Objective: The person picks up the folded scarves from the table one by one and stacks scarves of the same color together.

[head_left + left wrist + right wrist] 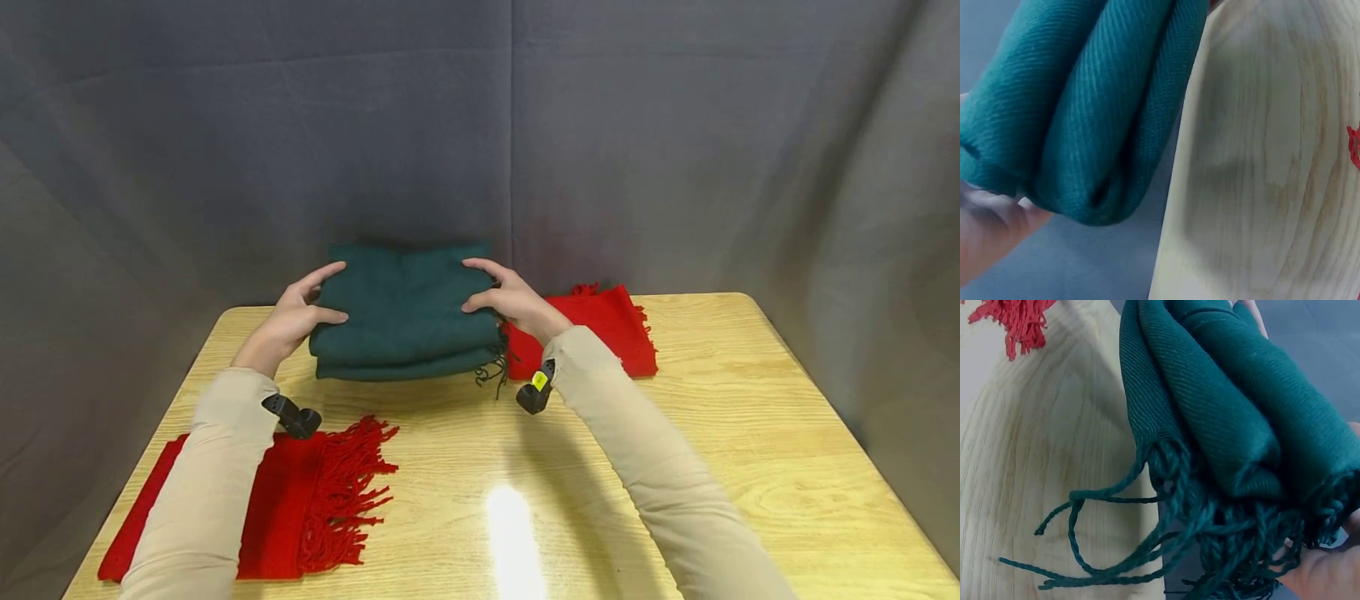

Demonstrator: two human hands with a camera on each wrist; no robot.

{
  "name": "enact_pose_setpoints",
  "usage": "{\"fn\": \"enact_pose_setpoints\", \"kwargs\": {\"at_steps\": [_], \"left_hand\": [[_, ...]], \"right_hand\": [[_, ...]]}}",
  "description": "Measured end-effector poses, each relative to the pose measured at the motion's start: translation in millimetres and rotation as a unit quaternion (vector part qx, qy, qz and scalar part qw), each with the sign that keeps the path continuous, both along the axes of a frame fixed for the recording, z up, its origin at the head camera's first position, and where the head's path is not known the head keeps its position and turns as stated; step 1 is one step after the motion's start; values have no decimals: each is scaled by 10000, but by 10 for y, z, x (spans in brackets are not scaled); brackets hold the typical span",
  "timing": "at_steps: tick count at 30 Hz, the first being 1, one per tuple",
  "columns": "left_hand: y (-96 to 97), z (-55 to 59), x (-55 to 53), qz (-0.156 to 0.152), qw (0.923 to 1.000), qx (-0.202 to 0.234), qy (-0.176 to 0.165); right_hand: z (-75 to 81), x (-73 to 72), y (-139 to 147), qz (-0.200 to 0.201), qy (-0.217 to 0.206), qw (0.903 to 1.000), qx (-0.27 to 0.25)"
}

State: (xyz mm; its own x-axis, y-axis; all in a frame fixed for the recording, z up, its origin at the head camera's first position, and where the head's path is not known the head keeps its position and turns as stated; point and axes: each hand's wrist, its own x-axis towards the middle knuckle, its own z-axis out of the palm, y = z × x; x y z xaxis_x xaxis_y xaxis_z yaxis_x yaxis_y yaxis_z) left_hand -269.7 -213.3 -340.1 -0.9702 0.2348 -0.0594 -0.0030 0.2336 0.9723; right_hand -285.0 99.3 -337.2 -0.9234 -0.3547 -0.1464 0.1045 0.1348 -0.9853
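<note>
A folded dark green scarf (405, 308) is held up over the far edge of the table, a hand at each end. My left hand (296, 317) grips its left end, thumb and a finger on the near face and the other fingers hidden behind. At the right end my right hand (513, 300) grips it the same way. In the left wrist view the scarf (1097, 112) shows thick rolled layers at its folded end. Twisted fringe (1229, 531) hangs from the scarf's right end in the right wrist view.
A folded red scarf (281, 500) with long fringe lies at the table's near left, partly under my left forearm. Another red cloth (607, 325) with fringe lies at the back right, behind my right wrist. The wooden table (750, 433) is backed by a grey curtain (675, 150).
</note>
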Motion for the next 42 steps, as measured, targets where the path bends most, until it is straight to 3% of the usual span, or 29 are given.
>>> {"fn": "enact_pose_setpoints", "kwargs": {"at_steps": [14, 19, 26, 36, 42], "left_hand": [[41, -225, -160, 122, 9998, 11, -139], [69, -359, -218, 64, 9994, 119, -310], [90, -554, -251, 21, 9988, 263, -422], [134, -805, -241, 222, 9989, -163, -383], [165, -893, -242, 368, 9983, -203, -413]], "right_hand": [[-236, -129, -35, -253, -233, 9994, 14], [-341, -157, -38, -395, -352, 9984, 180], [-534, -201, -47, -610, -482, 9963, 363], [-809, -169, -65, -710, -646, 9935, 614], [-873, -153, -2, -744, -826, 9920, 606]]}}
